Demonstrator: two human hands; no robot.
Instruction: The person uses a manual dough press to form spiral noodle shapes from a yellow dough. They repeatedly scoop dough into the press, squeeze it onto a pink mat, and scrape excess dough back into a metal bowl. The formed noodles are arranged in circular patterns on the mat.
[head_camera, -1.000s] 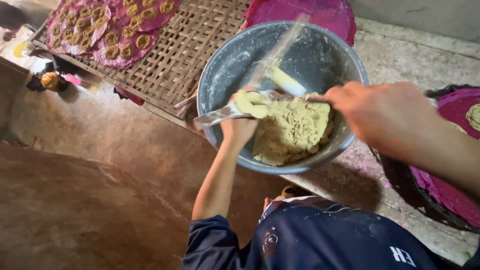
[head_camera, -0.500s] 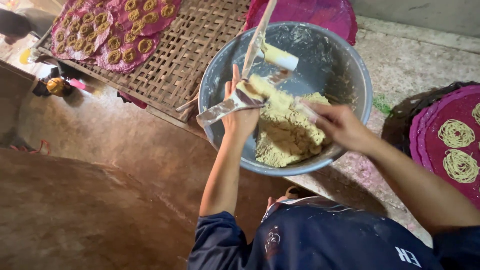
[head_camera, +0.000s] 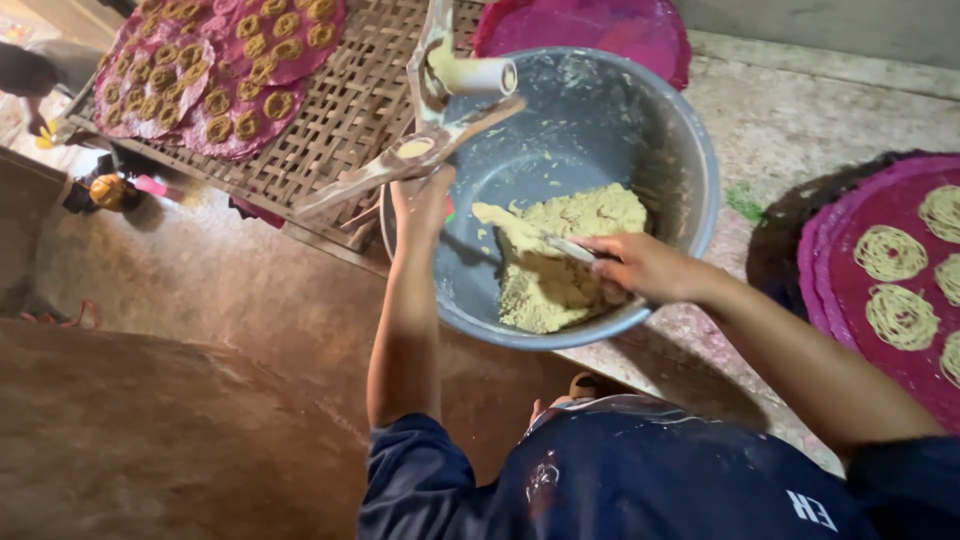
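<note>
In the middle of the frame a wide grey metal basin sits tilted toward the person, so its pale yellow-green dough has gathered against the lower wall, within easy reach. The right hand comes in from the lower right and lies on top of the dough, fingers curled around a small utensil whose light blade points left into the mass; whether it is a knife or a spoon cannot be told. The grip is closed and low, suited to cutting or scooping off a portion.

The left hand rises from the lower centre to the basin's left rim, fingers wrapped around the handles of a metal dough press. The press is held above the rim with its short cylinder near the top centre of the frame, open end facing over the basin, apparently so that dough can go in without spilling.

Across the upper left lies a woven bamboo rack carrying magenta mats covered with small golden coils, spread flat as if to dry. At the right edge another magenta mat bears paler, fresher noodle coils. A further magenta mat lies behind the basin.
</note>
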